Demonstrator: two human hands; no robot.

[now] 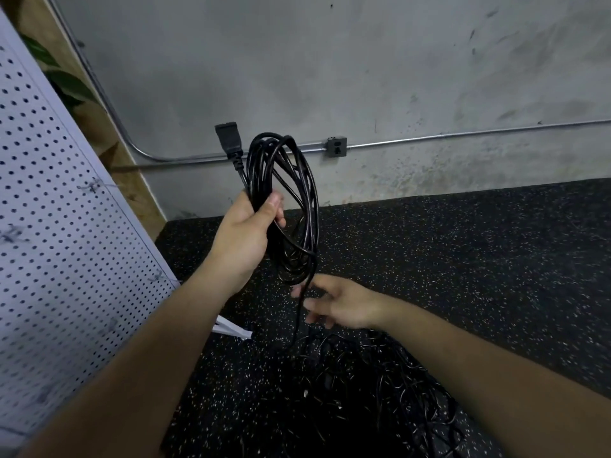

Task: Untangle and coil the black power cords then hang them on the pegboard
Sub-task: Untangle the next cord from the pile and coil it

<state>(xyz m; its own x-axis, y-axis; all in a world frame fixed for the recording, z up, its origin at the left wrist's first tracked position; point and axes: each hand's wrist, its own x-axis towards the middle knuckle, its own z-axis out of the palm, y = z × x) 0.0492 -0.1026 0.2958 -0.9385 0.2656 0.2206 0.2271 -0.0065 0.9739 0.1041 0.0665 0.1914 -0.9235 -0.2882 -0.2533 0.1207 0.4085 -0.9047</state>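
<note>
Left hand: the left hand [249, 233] is reaching up into the middle of the frame, its fingers and thumb wrapping tightly around one side of the coiled cord [294, 200].
Coiled cord: the black loops are hanging upright from that grip, rising above the fingers and drooping below the palm, in front of the wall [330, 61].
Plug end: the cord's block-shaped connector [227, 136] is sticking up above the left hand, just left of the loops.
Loose strand: one strand [299, 322] is dropping from the bottom of the coil and running down into the pile below.
Right hand: the right hand [334, 304] is hovering lower, right of centre, directly under the coil, with fingers loosely spread; the strand is crossing its blurred fingertips, and whether they are pinching it I cannot tell.
Tangled pile: more black cords [370, 395] are lying in a knot on the floor [479, 259] at the bottom centre, beneath the right forearm.
Pegboard: the white pegboard [49, 242] is leaning along the left edge of the frame, well apart from the coil, with small hooks [91, 186] showing on it.
Wall fittings: a metal conduit [446, 135] is running along the wall into a grey outlet box [337, 147], just right of the coil's top.
</note>
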